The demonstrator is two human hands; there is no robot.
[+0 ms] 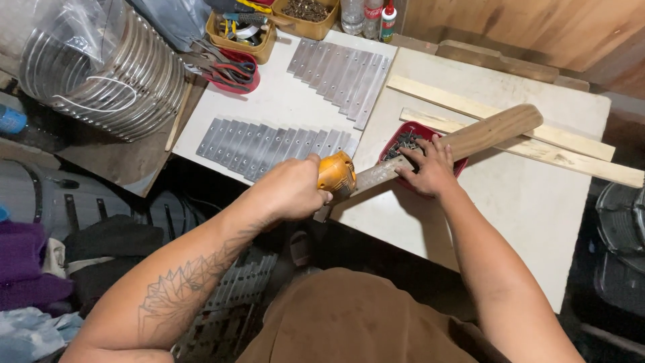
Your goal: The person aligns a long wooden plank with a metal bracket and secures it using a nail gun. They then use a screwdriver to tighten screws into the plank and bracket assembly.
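My left hand [290, 189] is wrapped around a yellow power tool [336, 174], whose front end meets the narrow end of a long shaped wooden piece [494, 130]. My right hand [430, 166] presses down on that wooden piece, fingers spread over it, just above a red bowl of small dark screws [404, 141]. The wooden piece lies slanted across the white table [517, 202], its thick rounded end pointing to the upper right.
Two rows of flat grey metal bars [269, 142] lie on a white board. Two light wooden strips [578, 158] cross the table's right side. Yellow trays with tools and screws [240, 33], red-handled pliers, bottles and a stack of metal rings [101, 67] stand at the back left.
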